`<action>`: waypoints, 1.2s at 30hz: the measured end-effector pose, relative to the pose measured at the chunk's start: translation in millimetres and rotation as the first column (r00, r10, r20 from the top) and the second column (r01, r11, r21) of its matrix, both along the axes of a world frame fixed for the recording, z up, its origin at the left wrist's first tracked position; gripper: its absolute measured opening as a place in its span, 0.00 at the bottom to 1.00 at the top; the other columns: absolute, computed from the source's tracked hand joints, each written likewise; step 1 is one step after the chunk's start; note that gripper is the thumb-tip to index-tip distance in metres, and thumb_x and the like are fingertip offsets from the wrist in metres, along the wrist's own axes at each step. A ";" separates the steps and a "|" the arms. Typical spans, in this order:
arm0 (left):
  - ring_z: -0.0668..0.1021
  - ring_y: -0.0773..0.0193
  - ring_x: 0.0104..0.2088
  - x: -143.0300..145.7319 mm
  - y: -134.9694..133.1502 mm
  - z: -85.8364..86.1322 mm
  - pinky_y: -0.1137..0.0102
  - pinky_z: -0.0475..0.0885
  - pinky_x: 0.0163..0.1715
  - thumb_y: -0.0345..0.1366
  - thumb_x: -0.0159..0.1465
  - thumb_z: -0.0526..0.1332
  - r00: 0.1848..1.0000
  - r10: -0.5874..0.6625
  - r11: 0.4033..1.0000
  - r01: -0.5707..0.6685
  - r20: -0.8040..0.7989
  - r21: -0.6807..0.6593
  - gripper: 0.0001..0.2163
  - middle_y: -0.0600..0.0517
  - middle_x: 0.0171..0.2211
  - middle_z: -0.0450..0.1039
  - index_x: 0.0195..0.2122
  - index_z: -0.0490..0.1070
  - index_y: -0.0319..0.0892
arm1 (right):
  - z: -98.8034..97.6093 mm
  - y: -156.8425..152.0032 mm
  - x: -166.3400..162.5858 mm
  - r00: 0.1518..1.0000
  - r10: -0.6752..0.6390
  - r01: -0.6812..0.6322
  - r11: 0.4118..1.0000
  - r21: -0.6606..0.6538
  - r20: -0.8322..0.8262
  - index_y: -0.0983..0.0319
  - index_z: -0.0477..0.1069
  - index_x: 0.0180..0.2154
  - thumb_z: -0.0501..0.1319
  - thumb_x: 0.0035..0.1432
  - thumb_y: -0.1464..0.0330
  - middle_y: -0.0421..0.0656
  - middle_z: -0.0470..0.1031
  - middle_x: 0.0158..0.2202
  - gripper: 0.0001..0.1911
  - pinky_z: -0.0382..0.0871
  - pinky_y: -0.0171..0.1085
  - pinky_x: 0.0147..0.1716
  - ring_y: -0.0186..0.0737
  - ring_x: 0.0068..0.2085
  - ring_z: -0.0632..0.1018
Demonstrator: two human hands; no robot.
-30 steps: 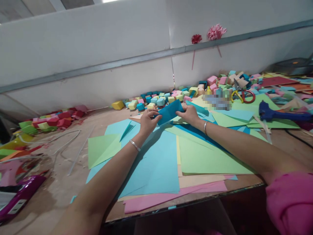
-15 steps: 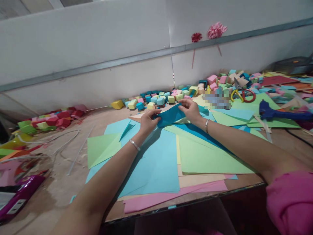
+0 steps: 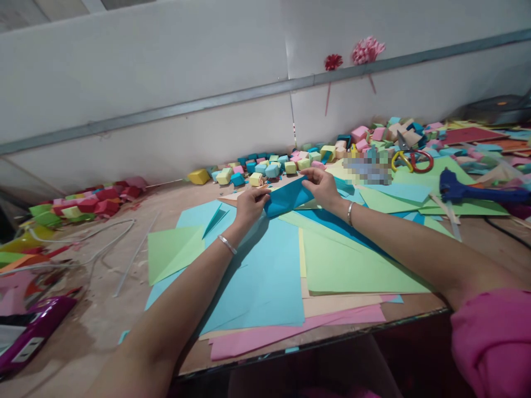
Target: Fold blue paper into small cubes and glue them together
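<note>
As 2 hands (image 3: pixel 251 209) (image 3: pixel 324 189) pinch, blue paper (image 3: pixel 287 199), held between

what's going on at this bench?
A person is holding a dark blue paper strip between both hands: the left hand grips one end, the right hand the other. Under the forearms lie overlapping light blue sheets and green sheets. Small coloured paper blocks are heaped along the wall. The scissors and blue glue gun lie off to the right, untouched.
</note>
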State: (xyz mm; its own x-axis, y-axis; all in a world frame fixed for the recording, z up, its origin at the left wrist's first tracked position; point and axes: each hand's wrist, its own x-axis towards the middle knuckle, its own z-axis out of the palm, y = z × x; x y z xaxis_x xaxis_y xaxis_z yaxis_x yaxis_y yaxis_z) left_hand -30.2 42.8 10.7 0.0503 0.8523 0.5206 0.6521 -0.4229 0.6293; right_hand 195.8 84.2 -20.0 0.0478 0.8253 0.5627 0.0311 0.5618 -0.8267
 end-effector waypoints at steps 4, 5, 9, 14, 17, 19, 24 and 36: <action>0.76 0.59 0.34 2.5 -0.4 0.9 0.66 0.70 0.37 0.29 0.55 0.63 1.000 0.004 1.000 -0.004 0.006 0.005 0.07 0.49 0.31 0.79 0.32 0.81 0.43 | 2.2 -1.9 0.3 1.000 -0.002 0.002 1.000 -0.018 0.005 0.64 0.77 0.35 0.62 0.49 0.65 0.41 0.77 0.30 0.12 0.67 0.35 0.30 0.34 0.29 0.73; 0.76 0.60 0.33 2.9 -0.7 0.9 0.66 0.69 0.36 0.29 0.54 0.63 1.000 0.003 1.000 -0.003 0.015 0.005 0.07 0.50 0.31 0.78 0.32 0.81 0.43 | 2.6 -2.1 0.2 1.000 -0.015 0.015 1.000 -0.021 0.006 0.63 0.77 0.34 0.62 0.49 0.64 0.42 0.78 0.30 0.11 0.68 0.35 0.31 0.35 0.30 0.74; 0.75 0.60 0.33 3.2 -1.8 1.3 0.68 0.69 0.36 0.30 0.53 0.64 0.997 -0.007 1.000 0.008 0.076 -0.010 0.06 0.50 0.30 0.78 0.30 0.81 0.43 | 3.5 -2.0 -0.4 0.997 -0.068 0.069 0.998 -0.012 0.024 0.63 0.78 0.32 0.63 0.50 0.62 0.43 0.80 0.30 0.11 0.71 0.37 0.33 0.38 0.32 0.77; 0.74 0.63 0.31 0.3 1.6 1.3 0.70 0.68 0.32 0.39 0.54 0.65 0.976 -0.029 0.994 0.051 0.214 -0.098 0.09 0.50 0.29 0.77 0.32 0.80 0.40 | 5.1 -1.6 -1.4 0.997 -0.068 0.068 0.998 -0.004 -0.031 0.63 0.78 0.32 0.64 0.49 0.64 0.44 0.81 0.32 0.10 0.73 0.38 0.36 0.39 0.33 0.79; 0.72 0.66 0.26 -1.7 4.6 -0.7 0.70 0.68 0.27 0.46 0.52 0.66 0.956 -0.046 0.976 0.105 0.290 -0.193 0.16 0.50 0.26 0.76 0.34 0.80 0.38 | 4.0 0.4 -1.2 0.997 -0.050 0.048 0.998 -0.032 -0.066 0.63 0.78 0.32 0.65 0.47 0.66 0.44 0.82 0.32 0.10 0.73 0.38 0.37 0.40 0.34 0.80; 0.71 0.68 0.23 -3.3 5.7 -3.2 0.71 0.68 0.25 0.49 0.50 0.67 0.951 -0.043 0.961 0.123 0.306 -0.247 0.18 0.50 0.24 0.75 0.33 0.80 0.37 | 2.2 2.3 -0.6 0.998 -0.040 0.036 0.997 -0.074 -0.050 0.63 0.79 0.32 0.64 0.47 0.68 0.44 0.82 0.32 0.09 0.73 0.37 0.37 0.40 0.34 0.80; 0.71 0.66 0.22 -9.5 6.4 -9.4 0.71 0.65 0.23 0.42 0.47 0.68 0.975 -0.013 0.940 0.087 0.221 -0.329 0.13 0.50 0.23 0.76 0.29 0.81 0.38 | 0.7 2.2 2.0 0.953 -0.065 0.096 0.991 -0.094 0.295 0.63 0.80 0.29 0.62 0.47 0.75 0.43 0.82 0.31 0.07 0.72 0.37 0.39 0.41 0.35 0.80; 0.78 0.58 0.29 -11.5 6.1 -5.7 0.65 0.71 0.32 0.30 0.48 0.68 0.984 -0.049 0.951 -0.006 -0.169 -0.310 0.04 0.51 0.25 0.79 0.24 0.80 0.45 | -0.1 0.1 2.8 0.623 -0.079 0.117 0.993 0.007 0.778 0.60 0.83 0.29 0.65 0.48 0.78 0.42 0.83 0.31 0.10 0.70 0.35 0.39 0.42 0.35 0.80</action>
